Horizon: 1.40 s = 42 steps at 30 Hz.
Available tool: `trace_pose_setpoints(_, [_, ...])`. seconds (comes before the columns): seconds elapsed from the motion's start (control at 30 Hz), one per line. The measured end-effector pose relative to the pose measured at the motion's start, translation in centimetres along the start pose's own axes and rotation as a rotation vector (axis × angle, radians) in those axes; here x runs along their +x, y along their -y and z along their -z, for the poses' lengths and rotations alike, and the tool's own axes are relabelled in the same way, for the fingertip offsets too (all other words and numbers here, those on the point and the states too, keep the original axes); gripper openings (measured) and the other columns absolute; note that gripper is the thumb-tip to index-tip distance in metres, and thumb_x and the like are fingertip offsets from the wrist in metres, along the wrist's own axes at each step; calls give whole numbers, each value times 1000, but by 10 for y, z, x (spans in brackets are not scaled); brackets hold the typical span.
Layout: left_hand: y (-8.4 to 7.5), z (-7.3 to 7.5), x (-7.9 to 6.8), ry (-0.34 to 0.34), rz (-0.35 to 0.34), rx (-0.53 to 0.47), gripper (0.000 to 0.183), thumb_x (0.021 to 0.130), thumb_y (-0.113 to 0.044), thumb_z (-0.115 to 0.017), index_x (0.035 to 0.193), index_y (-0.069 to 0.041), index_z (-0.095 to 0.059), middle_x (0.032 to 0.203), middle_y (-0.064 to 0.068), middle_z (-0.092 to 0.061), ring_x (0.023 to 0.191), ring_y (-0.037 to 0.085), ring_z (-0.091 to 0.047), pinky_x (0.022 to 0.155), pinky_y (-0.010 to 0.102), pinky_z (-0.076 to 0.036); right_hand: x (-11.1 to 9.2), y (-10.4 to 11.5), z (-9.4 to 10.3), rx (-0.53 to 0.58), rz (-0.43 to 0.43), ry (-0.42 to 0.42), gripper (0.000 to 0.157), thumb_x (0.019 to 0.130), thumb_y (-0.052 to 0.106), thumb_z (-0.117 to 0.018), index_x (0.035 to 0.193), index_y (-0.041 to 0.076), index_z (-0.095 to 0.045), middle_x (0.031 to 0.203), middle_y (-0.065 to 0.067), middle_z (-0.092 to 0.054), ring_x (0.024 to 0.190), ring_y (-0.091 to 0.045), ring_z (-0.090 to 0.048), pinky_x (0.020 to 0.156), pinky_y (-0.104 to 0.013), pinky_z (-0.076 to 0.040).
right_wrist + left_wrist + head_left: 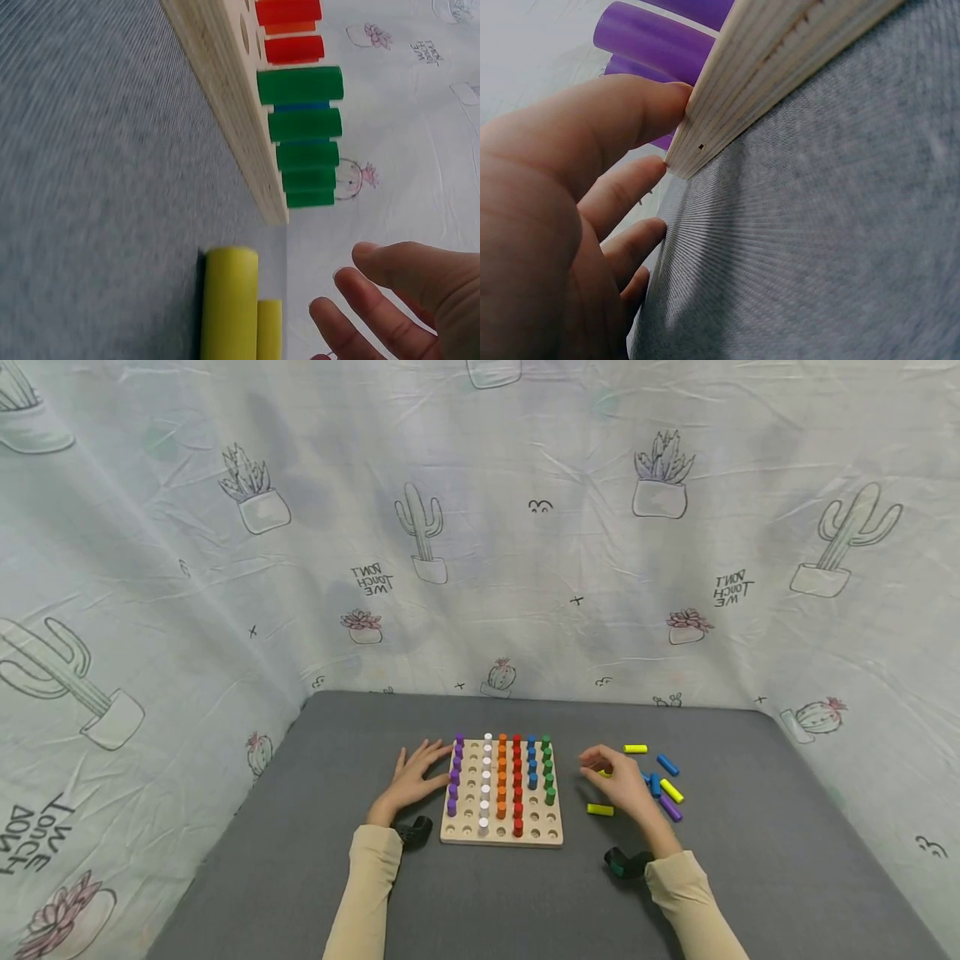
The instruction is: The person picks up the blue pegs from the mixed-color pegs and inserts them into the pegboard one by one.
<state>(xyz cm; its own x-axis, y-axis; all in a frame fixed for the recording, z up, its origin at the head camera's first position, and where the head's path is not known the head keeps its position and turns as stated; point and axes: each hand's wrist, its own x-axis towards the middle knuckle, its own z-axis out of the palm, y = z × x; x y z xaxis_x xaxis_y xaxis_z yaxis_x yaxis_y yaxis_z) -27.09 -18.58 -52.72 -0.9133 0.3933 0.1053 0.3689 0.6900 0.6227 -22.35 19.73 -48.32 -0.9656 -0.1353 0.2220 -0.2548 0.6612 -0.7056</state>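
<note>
A wooden pegboard (536,842) lies on the table, with columns of purple, white, orange, red, blue and green pegs standing in it. Bare holes show between the purple and white columns and along the front. My left hand (411,781) is at the board's left side, its thumb and a fingertip touching the wooden edge beside the purple pegs (656,37). Right of the board, my right hand (617,777) hovers with fingers loosely bent and nothing between them. A yellow peg (604,773) lies partly hidden beneath that hand, and another yellow peg (600,810) is nearer me.
Several loose pegs lie to the right of my right hand, among them a blue peg (667,765), a purple peg (671,808) and a yellow peg (672,791). One more yellow peg (635,749) lies farther back. A patterned cloth (480,527) hangs behind the grey table (480,910).
</note>
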Motion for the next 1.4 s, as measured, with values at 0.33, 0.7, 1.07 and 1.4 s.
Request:
trace_pose_setpoints(0.33, [-2,2,-1,3,0,-5,62,87,-42,-60,142,-19,-41,151,12,-28,142,33,-12,110,57,12,-5,-15,19,-27,0,-40,20,86,11,-66,105,5,-64,97,-8,-68,87,-25,-64,74,-40,-51])
trace_pose_setpoints(0.7, [0,2,-2,9,10,-1,62,88,-42,-59,142,-20,-40,152,11,-27,142,32,-11,110,56,12,-9,-32,34,-81,5,-69,22,86,11,-66,107,5,-64,101,-10,-66,91,-29,-62,80,-48,-50])
trace_pose_setpoints(1.07, [-3,1,-1,6,18,4,62,88,-42,-60,142,-20,-40,151,10,-27,142,32,-11,110,56,12,-12,-42,46,-182,-19,-76,23,85,9,-66,106,1,-65,105,-18,-64,92,-34,-61,79,-50,-50])
trace_pose_setpoints(1.4, [-2,2,-1,7,32,1,63,87,-44,-59,142,-22,-39,151,9,-27,143,31,-11,111,55,12,-13,-48,47,-207,-68,-48,23,85,6,-65,107,-1,-65,102,-19,-62,93,-37,-60,78,-52,-49])
